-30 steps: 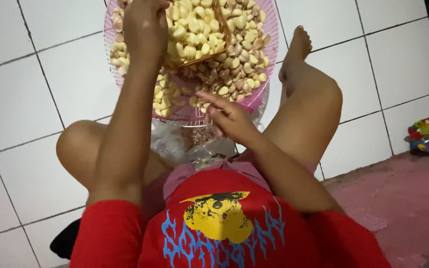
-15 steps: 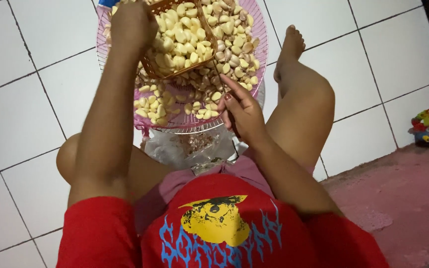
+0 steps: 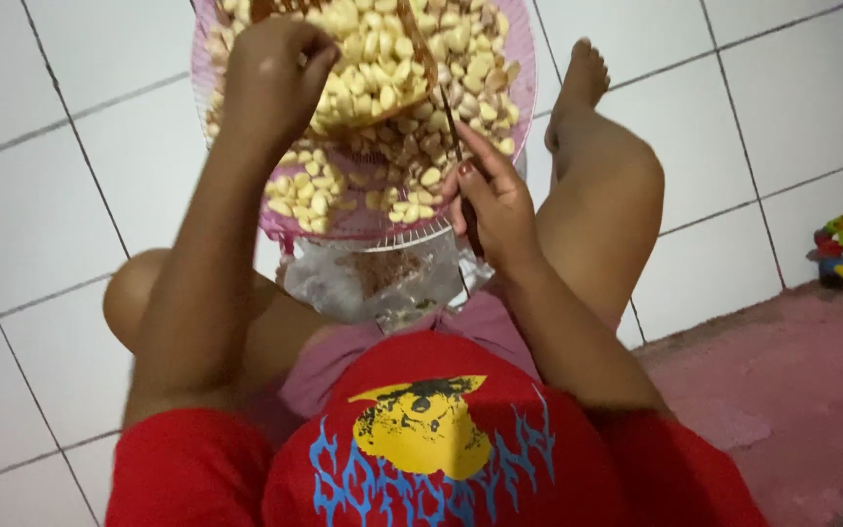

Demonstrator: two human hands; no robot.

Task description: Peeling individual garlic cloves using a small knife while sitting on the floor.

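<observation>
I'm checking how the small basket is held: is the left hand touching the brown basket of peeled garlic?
Touching. The head view shows the left hand closed over the rim of the brown basket, fingers curled onto its edge above the pink tray.

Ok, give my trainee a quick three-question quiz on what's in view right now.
1. True or false: the left hand rests on the garlic cloves in the pink basket.
2. What is the right hand holding? A) a thin dark tool, B) a glass cup, C) a white towel
3. What lies on the person's lap just below the basket?

Key
1. True: it sits on the pile by the smaller brown basket.
2. A: the thin dark tool runs up from the fingers over the cloves; what kind it is cannot be told.
3. A clear plastic bag with brownish scraps inside.
</observation>
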